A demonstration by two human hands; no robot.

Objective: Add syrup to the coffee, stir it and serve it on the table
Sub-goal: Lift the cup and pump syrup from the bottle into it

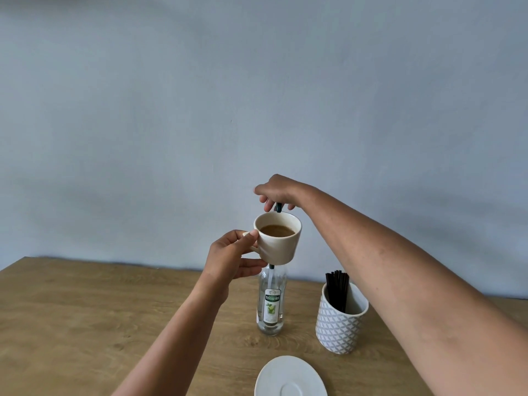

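Up above the wooden tabletop (85, 310), my left hand (228, 257) holds a cream ceramic cup (281, 244) by its handle, thumb on top and fingers curled beneath, so that grip is pinched on the handle. Brown coffee (277, 230) fills the cup to a little below the rim, and the cup tilts slightly toward me.

My right hand (275, 192) reaches over from the right and sits on the dark green pump head (278, 207) of the clear glass syrup bottle (271, 307). Its fingertips point down around the pump top; that grip is curled onto the pump, though I cannot tell how firmly it presses. The pump spout shows just behind the far rim of the cup, and the cup hides the bottle's neck.

The bottle stands upright on the tabletop, its white and green label facing me, a thin tube visible inside it.

Just right of the bottle stands a white and grey patterned ceramic holder (340, 324) with a bunch of thin black stir sticks (337, 290) leaning in it.

Nearest me, at the bottom edge, lies 1 white round saucer (288, 375), partly cut off by the frame.
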